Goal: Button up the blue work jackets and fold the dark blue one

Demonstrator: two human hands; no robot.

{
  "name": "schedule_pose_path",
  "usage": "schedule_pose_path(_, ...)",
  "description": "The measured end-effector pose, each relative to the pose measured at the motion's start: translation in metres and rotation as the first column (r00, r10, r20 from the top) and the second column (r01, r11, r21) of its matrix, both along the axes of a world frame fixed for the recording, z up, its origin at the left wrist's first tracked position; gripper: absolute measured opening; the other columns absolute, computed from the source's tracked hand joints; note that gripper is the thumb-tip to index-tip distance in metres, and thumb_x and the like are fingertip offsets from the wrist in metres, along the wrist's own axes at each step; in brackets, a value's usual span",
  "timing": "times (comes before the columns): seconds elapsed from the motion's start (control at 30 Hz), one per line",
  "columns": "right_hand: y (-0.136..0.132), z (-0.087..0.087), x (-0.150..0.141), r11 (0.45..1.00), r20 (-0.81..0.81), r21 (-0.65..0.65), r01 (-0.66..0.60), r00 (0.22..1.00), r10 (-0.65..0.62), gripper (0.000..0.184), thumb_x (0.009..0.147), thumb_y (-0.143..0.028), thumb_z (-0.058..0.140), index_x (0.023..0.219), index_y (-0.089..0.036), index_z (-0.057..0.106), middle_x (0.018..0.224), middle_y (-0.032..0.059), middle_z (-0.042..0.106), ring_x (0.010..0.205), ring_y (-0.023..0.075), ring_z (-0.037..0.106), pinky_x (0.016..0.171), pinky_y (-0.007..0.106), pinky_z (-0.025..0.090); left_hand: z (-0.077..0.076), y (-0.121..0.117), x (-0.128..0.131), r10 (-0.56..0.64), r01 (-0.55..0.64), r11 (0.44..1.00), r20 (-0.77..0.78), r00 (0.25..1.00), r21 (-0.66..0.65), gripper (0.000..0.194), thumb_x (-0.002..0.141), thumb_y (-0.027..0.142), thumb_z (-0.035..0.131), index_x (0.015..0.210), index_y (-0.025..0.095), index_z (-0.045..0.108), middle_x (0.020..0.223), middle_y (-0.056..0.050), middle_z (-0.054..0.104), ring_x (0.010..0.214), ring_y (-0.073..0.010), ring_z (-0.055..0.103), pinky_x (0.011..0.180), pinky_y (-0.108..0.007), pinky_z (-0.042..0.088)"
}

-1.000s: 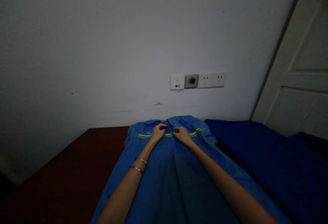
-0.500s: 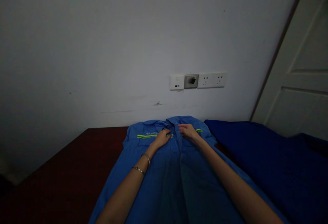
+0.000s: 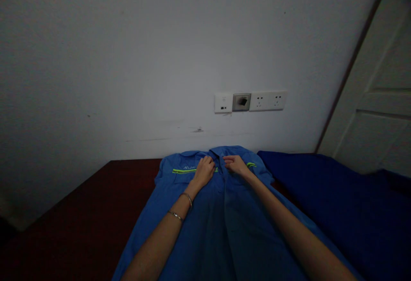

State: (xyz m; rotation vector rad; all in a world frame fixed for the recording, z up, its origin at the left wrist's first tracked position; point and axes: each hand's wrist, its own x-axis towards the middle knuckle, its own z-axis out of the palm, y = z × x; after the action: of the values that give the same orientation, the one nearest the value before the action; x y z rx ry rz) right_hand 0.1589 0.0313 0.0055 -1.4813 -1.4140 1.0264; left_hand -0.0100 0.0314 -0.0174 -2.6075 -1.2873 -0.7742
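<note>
Pale wall [image 3: 144,67], dark table [image 3: 96,204]: left hand [image 3: 204,171] and right hand [image 3: 236,165] touch shirt [image 3: 208,216], grip unclear.

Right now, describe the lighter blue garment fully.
The lighter blue garment looks like cloth, with a collar, a front edge down its middle, yellow-green chest stripes and pale lettering. It lies spread on the dark red surface, collar toward the wall, near end out of view. The left hand and right hand touch its upper front.

Plain indoor room: wall sockets [image 3: 257,101], panelled door [image 3: 382,105].
</note>
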Motion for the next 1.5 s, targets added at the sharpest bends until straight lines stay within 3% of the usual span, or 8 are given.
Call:
schedule_pose_path(0.17, 0.001, -0.001, -0.002, 1.000, 0.012, -0.027, -0.001, 1.000, 0.002, 0.044, 0.059, 0.001, 0.051, 0.101, -0.006, 0.063, 0.081, 0.0057, 0.068, 0.044, 0.0053, 0.049, 0.042, 0.016, 0.039, 0.005, -0.004, 0.000, -0.037, 0.041, 0.998, 0.071, 0.997, -0.052, 0.016, 0.083, 0.014, 0.044, 0.095, 0.019, 0.054, 0.095, -0.004, 0.061, 0.094, -0.0164, 0.053, 0.103, -0.042, 0.019)
schedule_pose_path(0.33, -0.001, -0.002, -0.001, 1.000, -0.018, -0.019, 0.004, 1.000, -0.005, 0.040, 0.061, -0.001, 0.052, 0.099, -0.008, 0.064, 0.078, 0.0042, 0.069, 0.047, 0.0068, 0.052, 0.044, 0.016, 0.041, 0.003, 0.000, 0.002, 0.062, -0.030, 0.983, 0.177, 0.982, -0.181, 0.014, 0.082, 0.019, 0.048, 0.094, 0.020, 0.056, 0.092, -0.002, 0.064, 0.091, -0.0170, 0.056, 0.102, -0.047, 0.017)
schedule_pose_path(0.47, -0.004, 0.000, -0.002, 0.999, -0.061, -0.032, 0.002, 0.998, -0.004, 0.037, 0.062, -0.001, 0.053, 0.097, -0.008, 0.065, 0.064, 0.0010, 0.066, 0.044, 0.0069, 0.050, 0.044, 0.016, 0.041, 0.005, 0.005, 0.008, 0.215, -0.136, 0.944, 0.248, 0.945, -0.301, 0.016, 0.077, 0.021, 0.055, 0.091, 0.020, 0.063, 0.094, -0.005, 0.067, 0.096, -0.0219, 0.056, 0.099, -0.049, 0.023)
schedule_pose_path(0.67, -0.006, -0.002, -0.005, 1.000, -0.054, -0.006, -0.007, 0.999, 0.007, 0.035, 0.061, -0.002, 0.054, 0.092, -0.009, 0.067, 0.061, -0.0004, 0.065, 0.045, 0.0081, 0.052, 0.046, 0.017, 0.041, 0.003, 0.011, 0.008, 0.215, -0.087, 0.914, 0.291, 0.932, -0.396, 0.020, 0.070, 0.018, 0.061, 0.087, 0.022, 0.069, 0.096, -0.005, 0.069, 0.096, -0.0215, 0.058, 0.093, -0.036, 0.035)
schedule_pose_path(0.87, -0.002, -0.008, -0.007, 0.999, 0.010, 0.019, -0.027, 1.000, 0.027, 0.034, 0.061, -0.003, 0.053, 0.092, -0.009, 0.067, 0.070, 0.0021, 0.069, 0.049, 0.0086, 0.054, 0.046, 0.016, 0.040, -0.003, 0.015, 0.005, 0.159, -0.039, 0.936, 0.322, 0.933, -0.351, 0.023, 0.072, 0.016, 0.060, 0.094, 0.019, 0.067, 0.093, -0.006, 0.069, 0.093, -0.0206, 0.060, 0.093, -0.038, 0.034)
schedule_pose_path(1.0, 0.000, -0.011, -0.007, 0.998, 0.051, 0.054, 0.018, 0.998, -0.021, 0.034, 0.062, -0.005, 0.053, 0.092, -0.008, 0.067, 0.075, 0.0050, 0.070, 0.054, 0.0106, 0.058, 0.050, 0.018, 0.043, -0.004, 0.014, 0.004, 0.124, -0.013, 0.948, 0.333, 0.935, -0.317, 0.018, 0.075, 0.019, 0.059, 0.091, 0.020, 0.065, 0.081, -0.004, 0.071, 0.088, -0.0205, 0.062, 0.101, -0.048, 0.020)
schedule_pose_path(1.13, 0.002, -0.014, -0.006, 0.996, 0.078, 0.074, 0.046, 0.996, -0.052, 0.033, 0.062, -0.006, 0.054, 0.091, -0.010, 0.068, 0.080, 0.0052, 0.070, 0.064, 0.0128, 0.061, 0.057, 0.019, 0.046, -0.001, 0.013, 0.005, 0.109, -0.026, 0.953, 0.260, 0.959, -0.303, 0.014, 0.075, 0.020, 0.059, 0.086, 0.023, 0.067, 0.087, -0.003, 0.070, 0.090, -0.0202, 0.060, 0.104, -0.048, 0.010)
schedule_pose_path(1.5, -0.001, -0.012, -0.006, 0.993, 0.131, 0.110, 0.044, 0.990, -0.058, 0.033, 0.063, -0.007, 0.054, 0.093, -0.009, 0.068, 0.081, 0.0056, 0.070, 0.072, 0.0147, 0.063, 0.064, 0.020, 0.047, -0.002, 0.015, 0.008, 0.062, -0.033, 0.982, 0.151, 0.987, -0.184, 0.018, 0.076, 0.017, 0.055, 0.086, 0.023, 0.068, 0.092, -0.005, 0.067, 0.096, -0.0208, 0.054, 0.104, -0.047, 0.014)
